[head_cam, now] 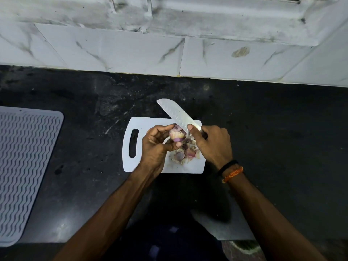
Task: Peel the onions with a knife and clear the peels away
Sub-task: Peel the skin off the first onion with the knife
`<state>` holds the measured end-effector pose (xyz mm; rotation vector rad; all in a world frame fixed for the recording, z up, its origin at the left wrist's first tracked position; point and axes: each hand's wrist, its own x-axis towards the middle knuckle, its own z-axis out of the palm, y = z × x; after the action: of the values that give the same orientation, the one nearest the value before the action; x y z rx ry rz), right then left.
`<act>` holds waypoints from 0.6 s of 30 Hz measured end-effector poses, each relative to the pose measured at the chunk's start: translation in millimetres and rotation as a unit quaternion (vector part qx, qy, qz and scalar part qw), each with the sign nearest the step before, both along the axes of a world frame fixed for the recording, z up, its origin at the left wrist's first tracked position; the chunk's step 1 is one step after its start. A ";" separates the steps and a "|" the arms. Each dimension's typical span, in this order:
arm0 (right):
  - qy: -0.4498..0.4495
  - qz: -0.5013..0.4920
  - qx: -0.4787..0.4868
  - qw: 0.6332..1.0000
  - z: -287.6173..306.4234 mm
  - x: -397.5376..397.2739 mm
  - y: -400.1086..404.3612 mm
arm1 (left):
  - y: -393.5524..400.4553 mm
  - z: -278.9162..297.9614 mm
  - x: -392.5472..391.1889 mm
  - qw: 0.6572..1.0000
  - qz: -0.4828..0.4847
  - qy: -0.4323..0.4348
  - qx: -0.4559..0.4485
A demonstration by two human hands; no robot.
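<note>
My left hand [155,146] grips a small purple onion [177,134] above a white cutting board [148,123]; pale flesh shows on part of the onion. My right hand [211,144] holds a wide-bladed knife [174,111] by its handle, thumb stretched along the blade beside the onion. The blade points up and to the left, past the board's far edge. A heap of purple and papery onion peels [185,152] lies on the board under and between my hands.
The board lies on a dark stone counter [273,129], its handle slot to the left. A grey ribbed mat [24,162] covers the counter's left side. A white marbled tile wall [131,51] runs behind. The counter's front edge is near my body.
</note>
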<state>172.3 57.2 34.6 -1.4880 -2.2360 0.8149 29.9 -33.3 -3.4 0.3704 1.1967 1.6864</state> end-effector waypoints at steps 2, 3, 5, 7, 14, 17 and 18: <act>-0.006 0.006 0.003 1.000 -1.2 -0.1 -2.8 | -0.1 -2.3 -0.1 1.000 0.004 0.001 -0.003; -0.009 0.009 0.004 1.000 -1.7 -0.5 -4.5 | 0.0 -3.8 -0.2 1.000 0.007 0.003 -0.007; -0.013 0.019 0.014 1.000 -2.5 -1.4 -7.8 | -0.3 -7.3 -0.5 1.000 0.016 0.000 -0.019; -0.012 0.034 0.019 0.999 -2.8 -1.0 -9.3 | -0.5 -9.0 -0.7 1.000 0.021 -0.008 -0.022; 0.030 -0.009 0.017 0.999 -6.4 4.0 -0.3 | -0.2 -6.3 -0.6 1.000 0.008 0.020 -0.017; 0.018 0.011 0.020 1.000 -7.7 3.9 -5.2 | 0.4 -8.9 -1.8 0.999 0.020 0.025 -0.030; 0.015 0.017 0.021 1.000 -7.6 3.6 -7.4 | 0.6 -8.7 -2.1 0.999 0.021 0.022 -0.032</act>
<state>175.9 49.8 27.0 -1.4139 -2.2476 0.7911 27.8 -32.7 -12.1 0.3469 1.2968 1.6791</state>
